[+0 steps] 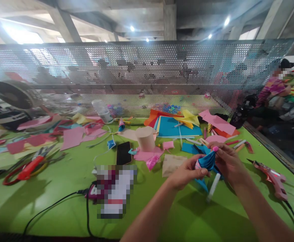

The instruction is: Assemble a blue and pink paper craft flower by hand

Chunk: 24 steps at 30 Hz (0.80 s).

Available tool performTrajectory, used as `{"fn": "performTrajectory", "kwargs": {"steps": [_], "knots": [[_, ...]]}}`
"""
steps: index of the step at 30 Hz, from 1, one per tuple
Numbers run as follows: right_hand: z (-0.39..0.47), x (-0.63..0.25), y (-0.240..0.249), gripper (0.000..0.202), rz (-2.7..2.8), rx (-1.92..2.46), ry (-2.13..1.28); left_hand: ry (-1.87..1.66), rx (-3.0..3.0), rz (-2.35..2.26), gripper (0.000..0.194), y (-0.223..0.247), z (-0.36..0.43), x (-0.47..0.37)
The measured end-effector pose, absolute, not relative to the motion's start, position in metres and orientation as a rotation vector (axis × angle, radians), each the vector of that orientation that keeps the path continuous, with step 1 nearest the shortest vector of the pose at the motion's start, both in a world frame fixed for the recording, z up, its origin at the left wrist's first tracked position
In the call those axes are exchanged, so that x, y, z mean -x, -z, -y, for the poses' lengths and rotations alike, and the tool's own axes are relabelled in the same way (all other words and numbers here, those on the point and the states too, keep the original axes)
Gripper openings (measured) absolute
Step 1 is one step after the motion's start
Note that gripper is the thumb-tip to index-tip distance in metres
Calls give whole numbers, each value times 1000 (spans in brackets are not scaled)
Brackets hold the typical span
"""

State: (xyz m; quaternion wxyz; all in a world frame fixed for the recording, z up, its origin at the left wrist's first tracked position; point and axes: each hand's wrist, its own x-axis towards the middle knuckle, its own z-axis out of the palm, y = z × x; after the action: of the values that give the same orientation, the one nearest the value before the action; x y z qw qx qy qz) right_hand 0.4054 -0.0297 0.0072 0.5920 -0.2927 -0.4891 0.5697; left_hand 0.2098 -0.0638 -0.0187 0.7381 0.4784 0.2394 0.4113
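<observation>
Between my hands, above the right part of the green table [162, 215], is a small blue paper cone [207, 162] with pink at its wide end. My left hand [184, 173] is closed on that wide end, thumb in front. At the tip, the fingers of my right hand [228, 163] pinch near a pink pompom [215, 148]; some of them are hidden behind the cone. Below the hands are a white stick [213, 187] and a piece of blue paper [201, 185]. A pink hot glue gun [271, 178] lies to the right of my right hand.
Red-handled scissors [27, 168] and coloured paper scraps lie left. A black phone [124, 153], a paper cylinder [145, 138] and blue sheets [178, 127] occupy the middle and back. Cords cross the front left. A perforated metal screen [136, 74] borders the back; a person [275, 84] is beyond, right.
</observation>
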Motion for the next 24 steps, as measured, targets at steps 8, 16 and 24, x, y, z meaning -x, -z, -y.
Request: {"fn": "performTrajectory", "kwargs": {"steps": [8,16,24], "knots": [[29,-398,-4,29,1068,644,-1302,-896,-1079,-513,74,16,63,-210],[36,-415,-7,25,1462,863,-686,-988,-1157,-614,78,19,62,-213],[43,-417,-19,14,1700,916,-49,-1002,-1297,-675,78,18,60,-215]]}}
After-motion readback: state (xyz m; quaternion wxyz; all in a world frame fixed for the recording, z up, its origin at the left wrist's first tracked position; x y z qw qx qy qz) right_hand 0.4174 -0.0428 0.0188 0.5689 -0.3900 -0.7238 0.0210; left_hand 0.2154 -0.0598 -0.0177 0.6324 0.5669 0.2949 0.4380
